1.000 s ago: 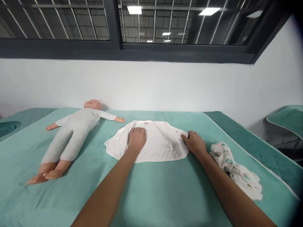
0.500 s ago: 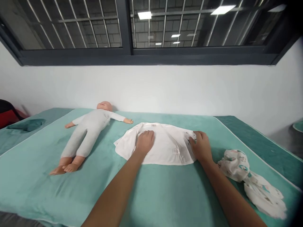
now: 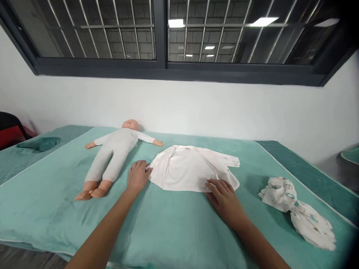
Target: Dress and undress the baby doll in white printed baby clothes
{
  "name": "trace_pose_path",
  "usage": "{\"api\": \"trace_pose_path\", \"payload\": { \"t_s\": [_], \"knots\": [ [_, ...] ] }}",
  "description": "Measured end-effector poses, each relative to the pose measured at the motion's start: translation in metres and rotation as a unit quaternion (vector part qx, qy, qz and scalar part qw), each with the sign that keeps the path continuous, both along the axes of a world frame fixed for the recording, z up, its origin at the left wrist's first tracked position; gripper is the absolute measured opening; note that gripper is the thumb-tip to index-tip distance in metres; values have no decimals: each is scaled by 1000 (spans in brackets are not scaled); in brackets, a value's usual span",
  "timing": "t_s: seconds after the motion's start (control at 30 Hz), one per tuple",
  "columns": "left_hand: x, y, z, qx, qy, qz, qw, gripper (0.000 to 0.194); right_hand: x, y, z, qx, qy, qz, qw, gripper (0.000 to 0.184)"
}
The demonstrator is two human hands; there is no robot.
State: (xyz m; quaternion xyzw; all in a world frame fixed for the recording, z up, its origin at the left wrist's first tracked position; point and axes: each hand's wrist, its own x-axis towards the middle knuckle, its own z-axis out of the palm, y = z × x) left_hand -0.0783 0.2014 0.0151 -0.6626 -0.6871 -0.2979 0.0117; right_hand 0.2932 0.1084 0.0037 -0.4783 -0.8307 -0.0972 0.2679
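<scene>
Pinching creased white shirt (image 3: 187, 170): left hand (image 3: 139, 175) | right hand (image 3: 224, 200): half-curled at curved hem (image 3: 182, 189), hold unclear | plush teal cover (image 3: 171, 231) beneath

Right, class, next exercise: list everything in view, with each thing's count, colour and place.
doll: 1, white-clothed, lying at left
top: 1, white, spread out near centre
patterned cloth: number unclear, white with coloured print, bunched at right
cover: 1, green, under these things
dark green cloth: 1, far left
red-and-black item: 1, left edge, unclear
green item: 1, right edge, cut off
wall: white, behind
window: 1, dark-framed, above
floor: dark, lower left
left hand: 1, bare, at top's left edge
right hand: 1, bare, at its lower edge
</scene>
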Motion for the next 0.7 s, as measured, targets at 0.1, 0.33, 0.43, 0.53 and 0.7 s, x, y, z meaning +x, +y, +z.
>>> {"api": "trace_pose_path", "payload": {
  "t_s": [0.1, 0.33, 0.43, 0.53, 0.7],
  "knots": [
    [-7, 12, 0, -15, -24, 18, 999, 14, -3, 0, -2, -10, 11, -9, 1000, 26],
    [-7, 20, 10, 69, -52, 63, 994, 27, -8, -7, -2, -16, 11, -42, 999, 22],
    [13, -6, 9, 101, 16, -47, 994, 24, -11, -9, -2, -13, 2, -51, 999, 20],
    [34, -34, 6, 58, 95, -207, 972, 28, -11, -8, -4, -7, 0, -53, 999, 20],
    [42, -49, 1, 18, 125, -245, 961, 36, -8, -5, -8, -6, 28, -54, 998, 19]
  ]
}}
